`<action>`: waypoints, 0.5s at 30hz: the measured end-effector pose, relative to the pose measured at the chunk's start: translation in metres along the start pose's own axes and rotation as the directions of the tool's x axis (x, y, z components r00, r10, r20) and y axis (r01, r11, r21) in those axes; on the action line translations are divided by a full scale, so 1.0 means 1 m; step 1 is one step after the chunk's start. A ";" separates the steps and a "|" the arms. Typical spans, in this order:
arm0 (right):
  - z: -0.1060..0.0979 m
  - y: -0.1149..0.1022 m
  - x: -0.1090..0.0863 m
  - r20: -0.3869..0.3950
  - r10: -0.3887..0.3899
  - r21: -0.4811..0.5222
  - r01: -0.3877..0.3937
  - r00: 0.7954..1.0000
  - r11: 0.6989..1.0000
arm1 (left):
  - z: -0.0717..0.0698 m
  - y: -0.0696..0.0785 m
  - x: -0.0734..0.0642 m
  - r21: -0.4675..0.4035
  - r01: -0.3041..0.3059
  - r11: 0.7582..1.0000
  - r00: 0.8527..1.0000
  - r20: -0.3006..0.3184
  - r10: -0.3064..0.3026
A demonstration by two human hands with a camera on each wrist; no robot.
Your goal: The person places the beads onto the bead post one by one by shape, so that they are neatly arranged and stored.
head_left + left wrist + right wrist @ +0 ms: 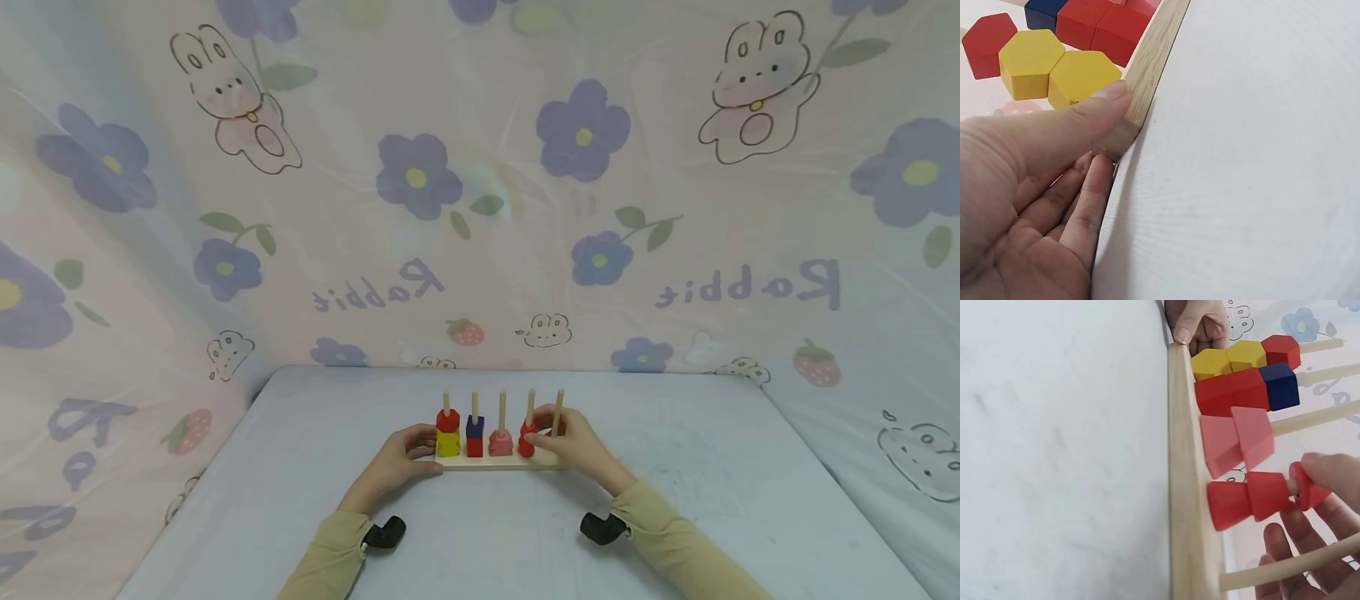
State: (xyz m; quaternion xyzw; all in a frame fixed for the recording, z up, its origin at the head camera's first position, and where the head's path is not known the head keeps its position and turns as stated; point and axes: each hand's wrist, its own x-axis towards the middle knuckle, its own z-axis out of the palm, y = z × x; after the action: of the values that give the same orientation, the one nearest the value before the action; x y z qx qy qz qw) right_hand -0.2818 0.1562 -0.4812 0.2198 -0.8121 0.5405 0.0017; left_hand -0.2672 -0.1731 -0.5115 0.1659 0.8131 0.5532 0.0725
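A wooden peg board (501, 465) with several upright pegs rests on the table. My left hand (397, 458) grips its left end, thumb on the front edge and fingers behind. At the second peg from the right, my right hand (581, 437) pinches a red tapered block (1307, 487) threaded on the peg, a small gap above two red tapered blocks (1232, 503) stacked below. Towards the left stand two pink blocks (1221, 444), then two red square blocks under a blue block (1279, 387), then two yellow hexagonal blocks (1032, 62) under a red hexagonal block (989, 45). The rightmost peg (1291, 564) is bare.
The board stands on a white-covered table (495, 542). A patterned curtain (495, 225) with flowers and rabbits hangs behind and at the sides. Black wrist devices (386, 533) sit at both sleeve cuffs.
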 end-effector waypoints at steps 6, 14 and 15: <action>0.005 0.004 -0.004 0.002 0.015 0.040 -0.015 1.000 0.999 | 0.001 0.001 -0.002 0.002 0.011 1.000 1.000 -0.001 -0.011; 0.006 -0.011 -0.009 0.022 0.011 0.075 -0.012 1.000 0.997 | 0.001 -0.002 0.000 -0.018 -0.016 1.000 1.000 -0.022 0.016; 0.005 -0.015 -0.010 0.024 0.013 0.077 -0.014 1.000 0.997 | 0.000 -0.002 0.000 -0.023 -0.015 1.000 1.000 -0.024 0.015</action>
State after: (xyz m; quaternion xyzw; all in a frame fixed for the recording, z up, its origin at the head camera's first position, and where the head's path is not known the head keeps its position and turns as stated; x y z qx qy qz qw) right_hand -0.2657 0.1504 -0.4723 0.2206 -0.7920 0.5690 -0.0201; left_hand -0.2673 -0.1733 -0.5134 0.1645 0.8063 0.5649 0.0604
